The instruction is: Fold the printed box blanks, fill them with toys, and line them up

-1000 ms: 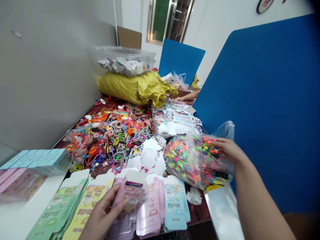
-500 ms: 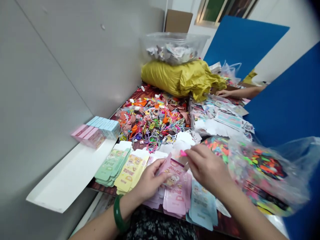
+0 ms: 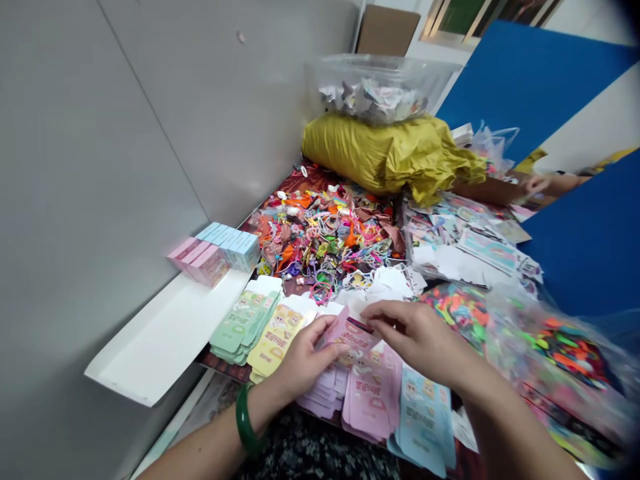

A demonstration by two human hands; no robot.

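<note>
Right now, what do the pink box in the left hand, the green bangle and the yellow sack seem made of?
The pink box looks like printed paperboard: thin, flat-folded, smooth-faced. The green bangle looks like polished jade or glass; its glossy sheen can't settle which. The yellow sack looks like thin plastic film, shiny and crumpled into creases.

Green jade bangle (image 3: 245, 421) on left wrist (image 3: 267, 403)
</note>
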